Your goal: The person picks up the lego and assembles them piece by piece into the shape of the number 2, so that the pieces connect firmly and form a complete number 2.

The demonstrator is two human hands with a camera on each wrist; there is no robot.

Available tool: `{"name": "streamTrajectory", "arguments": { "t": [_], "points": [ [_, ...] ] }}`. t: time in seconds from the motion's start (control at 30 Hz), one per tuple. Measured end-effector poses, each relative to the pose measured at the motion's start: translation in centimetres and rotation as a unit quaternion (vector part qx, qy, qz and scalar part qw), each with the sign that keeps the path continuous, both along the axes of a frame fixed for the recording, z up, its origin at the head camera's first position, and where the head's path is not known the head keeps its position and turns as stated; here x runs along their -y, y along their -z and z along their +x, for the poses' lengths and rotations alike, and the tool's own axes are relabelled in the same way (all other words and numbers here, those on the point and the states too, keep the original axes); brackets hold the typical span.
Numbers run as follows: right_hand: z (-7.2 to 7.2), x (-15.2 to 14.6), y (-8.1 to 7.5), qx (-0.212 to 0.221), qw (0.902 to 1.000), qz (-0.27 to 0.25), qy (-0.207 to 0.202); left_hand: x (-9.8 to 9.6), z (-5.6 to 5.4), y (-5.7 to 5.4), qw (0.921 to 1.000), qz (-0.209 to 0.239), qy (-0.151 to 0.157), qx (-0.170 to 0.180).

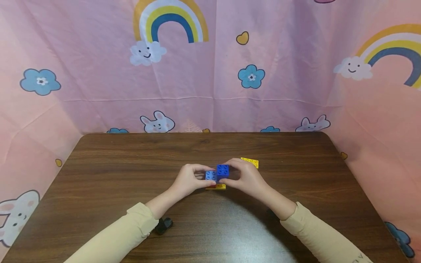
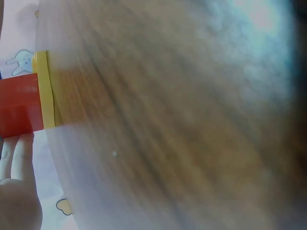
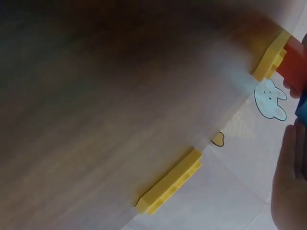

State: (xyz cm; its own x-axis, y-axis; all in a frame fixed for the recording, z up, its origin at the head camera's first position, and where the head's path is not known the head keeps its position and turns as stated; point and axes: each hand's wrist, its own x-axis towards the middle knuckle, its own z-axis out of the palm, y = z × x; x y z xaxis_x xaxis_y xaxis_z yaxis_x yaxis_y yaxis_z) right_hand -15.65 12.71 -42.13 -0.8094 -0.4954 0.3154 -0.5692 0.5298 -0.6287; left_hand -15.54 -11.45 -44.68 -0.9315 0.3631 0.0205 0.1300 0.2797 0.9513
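Observation:
Near the middle of the table, a light blue brick point(image 1: 211, 175) sits atop a red brick point(image 2: 20, 105), which stands on a yellow baseplate point(image 1: 220, 186). Thumb and fingers of my left hand point(image 1: 188, 179) hold this stack from the left. In the left wrist view, its fingertips reach the far side of the red brick. My right hand point(image 1: 247, 176) pinches a dark blue brick point(image 1: 222, 170) just right of the light blue one. Whether the two blue bricks touch cannot be made out.
Behind my right hand lies a second yellow baseplate point(image 1: 251, 162), partly covered by it. A small black object point(image 1: 163, 225) rests beside my left sleeve. The brown wooden table point(image 1: 131, 157) ends at a pink patterned cloth point(image 1: 197, 73).

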Motion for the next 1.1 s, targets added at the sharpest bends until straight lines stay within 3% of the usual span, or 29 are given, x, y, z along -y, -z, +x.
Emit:
{"name": "streamTrajectory", "arguments": {
  "t": [0.27, 0.8, 1.1],
  "points": [
    [-0.1, -0.2, 0.2, 0.016, 0.9998, -0.008, -0.004, 0.2, -0.2, -0.1, 0.9999, -0.012, 0.002, -0.002],
    [0.1, -1.0, 0.1, 0.041, 0.9989, 0.023, -0.002, 0.0, -0.1, -0.3, 0.9998, -0.018, 0.003, 0.005],
    [0.2, -1.2, 0.3, 0.049, 0.9983, 0.03, 0.002, -0.1, 0.0, -0.6, 0.9999, 0.001, 0.004, 0.016]
  ]
}}
